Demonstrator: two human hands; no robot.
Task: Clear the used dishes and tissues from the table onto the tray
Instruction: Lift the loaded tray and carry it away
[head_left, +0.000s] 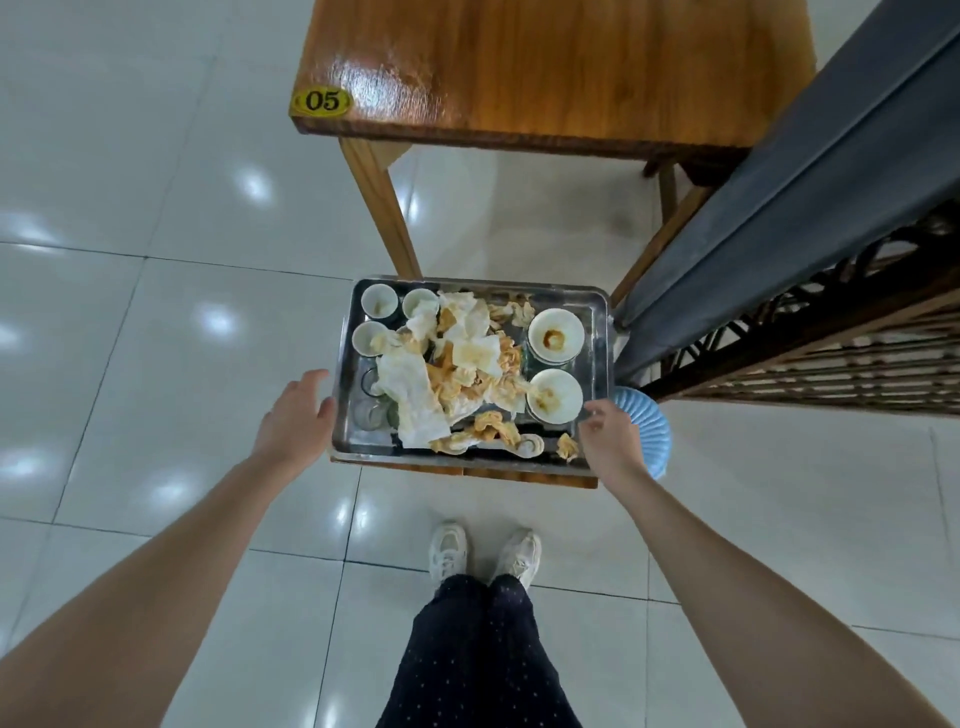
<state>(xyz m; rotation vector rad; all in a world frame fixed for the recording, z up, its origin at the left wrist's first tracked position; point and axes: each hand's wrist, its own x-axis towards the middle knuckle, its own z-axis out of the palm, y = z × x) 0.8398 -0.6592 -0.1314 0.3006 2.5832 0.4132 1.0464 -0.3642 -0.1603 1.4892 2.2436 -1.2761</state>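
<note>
From the head camera, looking down past your knees, the tray (344, 364) sits straight ahead of you and below the table (545, 67), resting on a low wooden stool (519, 477). It is already loaded: crumpled, stained tissues (457, 364) heaped in the middle, small cups (379, 301) at the far left, and two used bowls (556, 335) down the right side. The part of the table in view carries nothing but its number tag (322, 100), so the clearing looks done. The tray's long axis runs left to right across you, and your hands are spread apart, one at each short end. Your left hand (296, 415) has its fingers relaxed and straight at the left rim. Your right hand (610, 439) is loosely curled at the right rim, but you cannot tell from here whether it actually grips the edge. Both hands are about equally near, so the lift likely wants both ends raised level together.
</note>
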